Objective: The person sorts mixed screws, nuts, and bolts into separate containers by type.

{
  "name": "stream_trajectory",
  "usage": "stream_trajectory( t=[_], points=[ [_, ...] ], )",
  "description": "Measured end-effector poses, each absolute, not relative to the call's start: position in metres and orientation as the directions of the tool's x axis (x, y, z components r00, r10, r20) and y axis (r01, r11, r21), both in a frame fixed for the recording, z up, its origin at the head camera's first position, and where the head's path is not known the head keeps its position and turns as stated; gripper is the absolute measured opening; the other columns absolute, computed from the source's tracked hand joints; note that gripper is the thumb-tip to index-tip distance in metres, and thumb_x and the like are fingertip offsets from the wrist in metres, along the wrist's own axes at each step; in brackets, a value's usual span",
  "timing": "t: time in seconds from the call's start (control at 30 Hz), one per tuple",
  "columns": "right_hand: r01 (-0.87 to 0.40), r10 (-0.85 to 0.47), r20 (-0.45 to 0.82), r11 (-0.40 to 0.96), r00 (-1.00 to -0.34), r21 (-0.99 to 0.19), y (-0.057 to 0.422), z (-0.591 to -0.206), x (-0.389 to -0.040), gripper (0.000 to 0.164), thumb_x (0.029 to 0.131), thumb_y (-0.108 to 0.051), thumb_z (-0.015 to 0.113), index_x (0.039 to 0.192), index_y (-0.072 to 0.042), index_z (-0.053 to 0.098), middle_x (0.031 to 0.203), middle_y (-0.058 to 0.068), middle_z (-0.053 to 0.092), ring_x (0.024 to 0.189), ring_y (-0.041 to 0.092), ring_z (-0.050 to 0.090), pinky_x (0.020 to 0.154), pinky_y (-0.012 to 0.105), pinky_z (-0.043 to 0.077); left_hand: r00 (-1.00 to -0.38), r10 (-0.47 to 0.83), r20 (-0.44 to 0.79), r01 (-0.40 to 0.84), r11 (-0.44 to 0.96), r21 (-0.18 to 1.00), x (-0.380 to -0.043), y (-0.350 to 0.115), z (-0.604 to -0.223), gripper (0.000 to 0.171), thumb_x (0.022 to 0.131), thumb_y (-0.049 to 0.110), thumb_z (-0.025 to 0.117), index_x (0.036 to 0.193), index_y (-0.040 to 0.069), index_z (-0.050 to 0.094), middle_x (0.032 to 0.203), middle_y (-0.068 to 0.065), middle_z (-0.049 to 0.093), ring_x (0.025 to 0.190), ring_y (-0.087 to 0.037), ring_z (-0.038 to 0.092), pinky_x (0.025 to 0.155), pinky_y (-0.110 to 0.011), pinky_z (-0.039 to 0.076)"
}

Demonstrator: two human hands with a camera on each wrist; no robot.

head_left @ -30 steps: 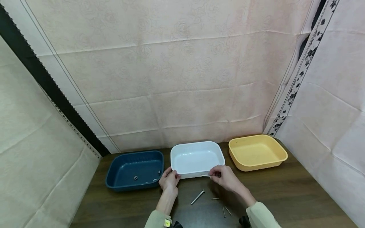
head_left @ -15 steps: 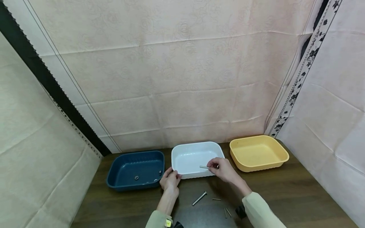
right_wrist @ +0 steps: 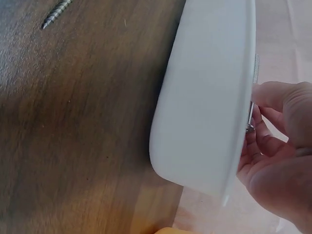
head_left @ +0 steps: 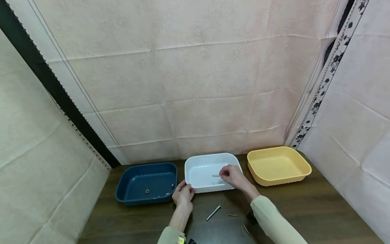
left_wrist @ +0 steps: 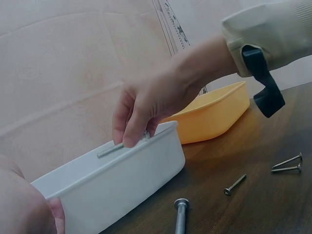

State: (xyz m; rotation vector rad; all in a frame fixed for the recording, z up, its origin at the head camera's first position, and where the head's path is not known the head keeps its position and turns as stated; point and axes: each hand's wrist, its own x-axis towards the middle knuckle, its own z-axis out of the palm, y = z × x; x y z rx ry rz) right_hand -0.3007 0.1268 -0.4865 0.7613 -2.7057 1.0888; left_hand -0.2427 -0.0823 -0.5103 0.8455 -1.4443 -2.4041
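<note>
My right hand pinches a slim threaded bolt between thumb and fingers, over the near right part of the white plastic tray. In the left wrist view this bolt lies level, just above the rim; its head shows by the fingers in the right wrist view. At the tray's near left corner my left hand grips the rim, thumb against the outer front wall. On the table in front lie a thicker bolt, a screw and two crossed screws.
Left of the white tray stands a dark blue tray with several small nuts inside. A yellow tray is to the right. Behind them rises a cloth-covered wall, with more cloth on both sides of the wooden table.
My right hand has carried the slim bolt up from the white tray's front edge to over its inside. My left hand keeps its grip on the corner.
</note>
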Motion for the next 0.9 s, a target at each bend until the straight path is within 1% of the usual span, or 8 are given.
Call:
stream_trajectory(
  t=[0.23, 0.5, 0.63, 0.9],
  points=[
    [-0.506, -0.398, 0.313, 0.653, -0.862, -0.563, 0.1230, -0.4921, -0.3066, 0.006, 0.073, 0.000, 0.067, 0.073, -0.006, 0.066, 0.065, -0.005, 0.054, 0.061, 0.009, 0.048, 0.055, 0.024, 0.043, -0.814, -0.451, -0.365, -0.111, -0.498, 0.860, -0.2420, -0.0818, -0.5102, 0.038, 0.077, -0.009, 0.055, 0.114, -0.003, 0.057, 0.098, -0.020, 0.052, 0.079, -0.027, 0.057, 0.071, -0.036, 0.052],
    [-0.433, -0.385, 0.216, 0.676, -0.897, -0.596, 0.1200, -0.4935, -0.3089, 0.005, 0.075, 0.000, 0.067, 0.078, -0.003, 0.066, 0.068, -0.003, 0.055, 0.064, 0.012, 0.048, 0.059, 0.026, 0.044, -0.814, -0.453, -0.364, -0.109, -0.496, 0.861, -0.2419, -0.0816, -0.5110, 0.038, 0.078, -0.009, 0.055, 0.115, -0.003, 0.057, 0.096, -0.020, 0.051, 0.078, -0.026, 0.056, 0.070, -0.034, 0.053],
    [-0.434, -0.391, 0.209, 0.676, -0.896, -0.596, 0.1197, -0.4941, -0.3086, 0.004, 0.075, 0.000, 0.067, 0.078, -0.002, 0.066, 0.068, -0.001, 0.055, 0.064, 0.013, 0.048, 0.059, 0.027, 0.044, -0.810, -0.454, -0.370, -0.114, -0.498, 0.860, -0.2423, -0.0817, -0.5111, 0.038, 0.077, -0.009, 0.055, 0.114, -0.003, 0.057, 0.096, -0.019, 0.051, 0.078, -0.026, 0.056, 0.069, -0.034, 0.053],
    [-0.455, -0.403, 0.225, 0.680, -0.887, -0.575, 0.1193, -0.4958, -0.3083, 0.005, 0.073, -0.001, 0.067, 0.077, -0.002, 0.066, 0.067, -0.002, 0.054, 0.063, 0.011, 0.048, 0.058, 0.025, 0.043, -0.810, -0.455, -0.370, -0.114, -0.497, 0.860, -0.2426, -0.0816, -0.5113, 0.038, 0.077, -0.010, 0.055, 0.114, -0.003, 0.057, 0.094, -0.019, 0.052, 0.078, -0.027, 0.056, 0.068, -0.033, 0.053]
  ],
)
